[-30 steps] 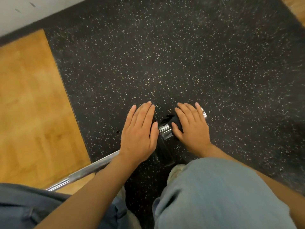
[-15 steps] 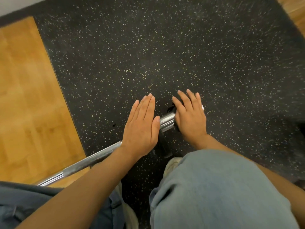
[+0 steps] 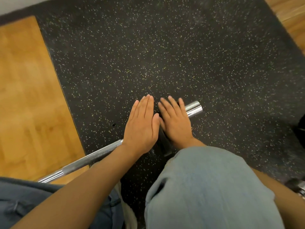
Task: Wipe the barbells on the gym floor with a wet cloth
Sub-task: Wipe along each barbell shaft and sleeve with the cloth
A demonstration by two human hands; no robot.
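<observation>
A chrome barbell (image 3: 92, 160) lies slanted across the black speckled rubber mat (image 3: 148, 55), its shiny sleeve end (image 3: 194, 108) bare on the right. My left hand (image 3: 142, 124) rests flat on the bar with straight fingers held together. Right beside it, thumbs nearly touching, my right hand (image 3: 175, 121) presses down on the sleeve with spread, slightly blurred fingers. A black cloth (image 3: 163, 142) lies under that hand; only a dark strip shows below and between the hands.
Wood flooring (image 3: 29, 96) borders the mat on the left and at the top right corner. My knees in blue trousers (image 3: 206, 187) fill the bottom. A dark object (image 3: 301, 128) sits at the right edge, with a chrome part (image 3: 298, 187) below it.
My right hand has slid left along the sleeve toward my left hand, which uncovers the chrome end. The left hand stays flat on the bar.
</observation>
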